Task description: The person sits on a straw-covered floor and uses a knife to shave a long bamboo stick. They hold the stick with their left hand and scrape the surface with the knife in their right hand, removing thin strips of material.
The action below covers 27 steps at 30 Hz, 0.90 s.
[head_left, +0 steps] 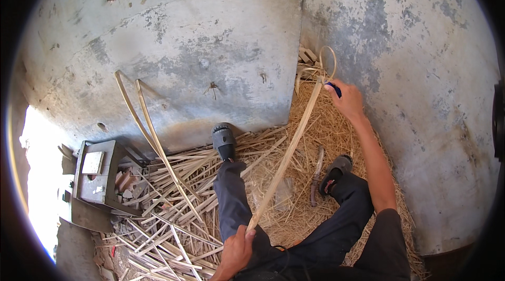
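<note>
A long, pale wooden strip (286, 165) that looks like split bamboo slants up and away from my lap. My left hand (236, 252) is closed around its near end, beside my left thigh. At the far end my right hand (347, 103) grips a small tool with a dark blue handle (333, 89). The tool meets the strip there, but its working edge is too small to make out. A thin curled shaving (335, 60) loops up from the strip just beyond that hand.
Straw-like shavings (300, 212) cover the floor between my feet. Loose strips (158, 228) lie piled at left, with two bent strips (144, 123) leaning on the wall (236, 49). A wooden box-like stand (97, 176) is at far left. A curved, stick-like piece (317, 176) lies near my right shoe.
</note>
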Available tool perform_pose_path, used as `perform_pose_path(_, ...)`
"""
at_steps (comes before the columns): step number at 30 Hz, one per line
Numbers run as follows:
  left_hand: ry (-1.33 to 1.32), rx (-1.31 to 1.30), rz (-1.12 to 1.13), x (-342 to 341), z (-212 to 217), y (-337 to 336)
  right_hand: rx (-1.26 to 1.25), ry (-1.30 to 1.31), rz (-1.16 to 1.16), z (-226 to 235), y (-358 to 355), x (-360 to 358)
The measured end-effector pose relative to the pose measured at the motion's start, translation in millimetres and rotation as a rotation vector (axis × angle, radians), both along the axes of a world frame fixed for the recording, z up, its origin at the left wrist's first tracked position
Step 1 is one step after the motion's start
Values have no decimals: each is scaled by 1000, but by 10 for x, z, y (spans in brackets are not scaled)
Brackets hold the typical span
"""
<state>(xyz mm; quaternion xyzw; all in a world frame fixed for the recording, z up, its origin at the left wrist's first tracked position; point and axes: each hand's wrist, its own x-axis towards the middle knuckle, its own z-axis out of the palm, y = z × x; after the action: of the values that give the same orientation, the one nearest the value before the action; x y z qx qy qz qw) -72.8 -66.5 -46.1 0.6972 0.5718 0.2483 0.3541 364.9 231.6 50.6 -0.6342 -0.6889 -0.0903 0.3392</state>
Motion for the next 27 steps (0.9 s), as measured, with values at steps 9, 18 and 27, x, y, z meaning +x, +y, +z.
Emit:
perform_pose_path(9, 124, -284, -23, -454, -233, -345, -156, 121, -377, -7, 276, 1181)
perform_pose_path(18, -657, -604, -99, -75, -216, 460, -55, 291, 78, -280, -776, -176)
perform_pose_path(27, -798, -487, -209, 591, 278, 720, -19, 131, 493, -368, -2036, -1359)
